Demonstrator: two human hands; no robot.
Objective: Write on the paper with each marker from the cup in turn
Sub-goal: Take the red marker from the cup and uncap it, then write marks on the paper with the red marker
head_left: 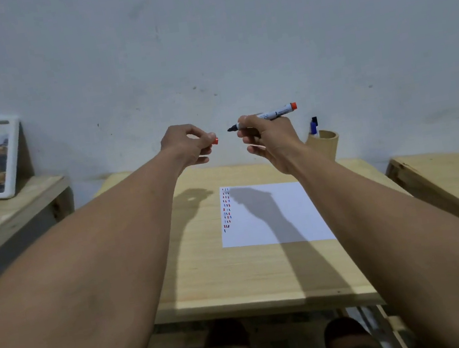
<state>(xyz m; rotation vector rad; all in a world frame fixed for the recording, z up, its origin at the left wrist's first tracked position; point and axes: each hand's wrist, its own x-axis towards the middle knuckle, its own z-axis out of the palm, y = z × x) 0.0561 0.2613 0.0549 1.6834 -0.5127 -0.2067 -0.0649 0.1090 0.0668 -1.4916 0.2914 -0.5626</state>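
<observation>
right hand is gripping the uncapped marker – left hand is pinching its orange cap, both above the worktop's far edge.

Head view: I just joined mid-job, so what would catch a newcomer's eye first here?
Two bare arms reach up the middle of the frame: the right hand holds an uncapped marker, and the left hand pinches its orange cap just apart from the tip. Below them, a white paper on the wooden table carries short coloured strokes down its left edge. A cup with more markers stands at the far right.
</observation>
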